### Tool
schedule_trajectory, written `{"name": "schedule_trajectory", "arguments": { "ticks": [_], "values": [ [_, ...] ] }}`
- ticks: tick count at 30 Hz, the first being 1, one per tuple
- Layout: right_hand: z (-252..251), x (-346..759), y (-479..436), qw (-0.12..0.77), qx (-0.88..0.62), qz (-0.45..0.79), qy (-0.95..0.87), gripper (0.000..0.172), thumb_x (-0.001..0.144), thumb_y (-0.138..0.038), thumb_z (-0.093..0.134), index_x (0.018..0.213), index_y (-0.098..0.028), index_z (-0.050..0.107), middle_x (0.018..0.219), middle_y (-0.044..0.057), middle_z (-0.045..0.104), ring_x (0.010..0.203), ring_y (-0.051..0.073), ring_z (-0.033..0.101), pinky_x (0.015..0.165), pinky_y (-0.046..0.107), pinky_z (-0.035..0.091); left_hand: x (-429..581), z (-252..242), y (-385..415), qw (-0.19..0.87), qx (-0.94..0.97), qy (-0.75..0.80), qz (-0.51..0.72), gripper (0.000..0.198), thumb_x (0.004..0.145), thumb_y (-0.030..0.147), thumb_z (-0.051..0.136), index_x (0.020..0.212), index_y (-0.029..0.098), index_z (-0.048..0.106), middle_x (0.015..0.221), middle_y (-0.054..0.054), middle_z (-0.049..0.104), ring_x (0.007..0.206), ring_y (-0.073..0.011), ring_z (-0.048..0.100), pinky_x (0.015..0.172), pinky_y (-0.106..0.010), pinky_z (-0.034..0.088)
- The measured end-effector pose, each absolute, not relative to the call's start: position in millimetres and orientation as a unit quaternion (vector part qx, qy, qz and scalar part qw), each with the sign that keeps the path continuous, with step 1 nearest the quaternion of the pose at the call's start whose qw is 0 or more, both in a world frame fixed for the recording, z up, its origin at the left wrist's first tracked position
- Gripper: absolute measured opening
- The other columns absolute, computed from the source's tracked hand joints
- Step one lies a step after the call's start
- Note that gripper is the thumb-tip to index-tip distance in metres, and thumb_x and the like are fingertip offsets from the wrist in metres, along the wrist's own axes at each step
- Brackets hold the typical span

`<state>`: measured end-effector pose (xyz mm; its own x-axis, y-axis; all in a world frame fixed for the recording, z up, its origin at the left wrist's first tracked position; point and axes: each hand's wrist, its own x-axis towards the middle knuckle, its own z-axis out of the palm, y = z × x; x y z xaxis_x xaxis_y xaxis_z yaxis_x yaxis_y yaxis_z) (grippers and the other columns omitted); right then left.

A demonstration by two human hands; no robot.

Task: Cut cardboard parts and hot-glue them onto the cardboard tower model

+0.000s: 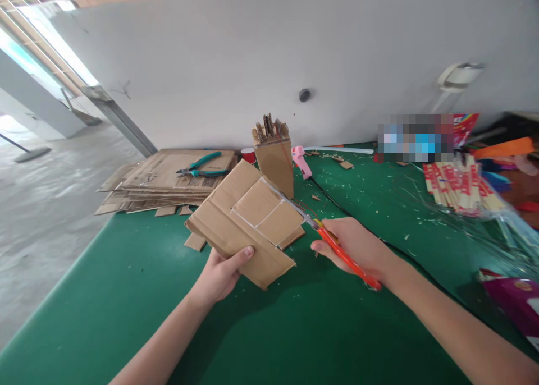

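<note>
Cardboard (236, 228), a folded piece with a smaller panel lying on it, was held up above the green table (273, 329) between the two hands. The left hand (221, 275) gripped its near edge, thumb pressed on top and fingers curled underneath. The right hand (357, 244) was closed round the orange handle of a cutter (349, 264). The blade reached forward and left from that hand and lay along the panel's far right edge.

Pale lines crossed the panel. As far as could be judged, the cut had barely started: the piece looked whole, no strip hung loose, and most of the lined edge remained uncut.

Beyond the left hand lay a stack of flat sheets (160, 180) with teal pliers (202, 166) on top. Far right of the right hand lay clear packets of sticks (458, 188). Straight ahead of both hands stood a tall cardboard box (275, 160) filled with brown strips. A pink glue gun (301, 160) lay just to its right and a red cup (249, 155) just to its left. Small offcuts (196, 242) lay just beyond the left hand, so some trimming seemed done.

The packets carried red print, too small to read. Faint print on the sheets could not be made out either. No brand showed on the cutter.
</note>
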<state>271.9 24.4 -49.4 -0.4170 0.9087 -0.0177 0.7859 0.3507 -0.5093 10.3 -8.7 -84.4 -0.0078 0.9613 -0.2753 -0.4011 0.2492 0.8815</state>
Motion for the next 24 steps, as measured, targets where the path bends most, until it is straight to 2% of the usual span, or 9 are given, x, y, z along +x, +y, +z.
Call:
{"name": "schedule_trajectory", "arguments": {
  "ticks": [9,16,24],
  "values": [
    [-55.3,273.8,24.6,0.128,-0.507,0.248,-0.816,0.044,0.082,-0.059,0.048,0.062,-0.022,0.037,0.056,0.000,0.049,0.048,0.012,0.042,0.048,0.027,0.028,11.9,-84.3,-8.3,0.639,0.312,0.469,0.524,0.073,0.060,0.029,0.082,0.126,0.019,0.052,0.111,-0.011,0.068,0.104,-0.0300,0.063,0.082,-0.034,0.057],
    [-49.8,276.8,19.4,0.125,-0.469,0.255,-0.837,0.040,0.086,-0.058,0.040,0.072,-0.021,0.042,0.070,0.004,0.055,0.061,0.016,0.050,0.057,0.030,0.034,11.9,-82.8,-8.3,0.638,0.316,0.474,0.517,0.074,0.058,0.029,0.083,0.124,0.019,0.053,0.109,-0.012,0.069,0.107,-0.0327,0.061,0.084,-0.038,0.057],
    [-55.2,273.0,19.0,0.138,-0.513,0.218,-0.818,0.042,0.085,-0.055,0.046,0.061,-0.022,0.034,0.058,0.000,0.049,0.050,0.012,0.042,0.050,0.027,0.028,12.2,-81.5,-9.8,0.635,0.322,0.468,0.524,0.073,0.058,0.027,0.084,0.123,0.019,0.054,0.110,-0.011,0.069,0.106,-0.0306,0.062,0.082,-0.035,0.058]
  ]
}}
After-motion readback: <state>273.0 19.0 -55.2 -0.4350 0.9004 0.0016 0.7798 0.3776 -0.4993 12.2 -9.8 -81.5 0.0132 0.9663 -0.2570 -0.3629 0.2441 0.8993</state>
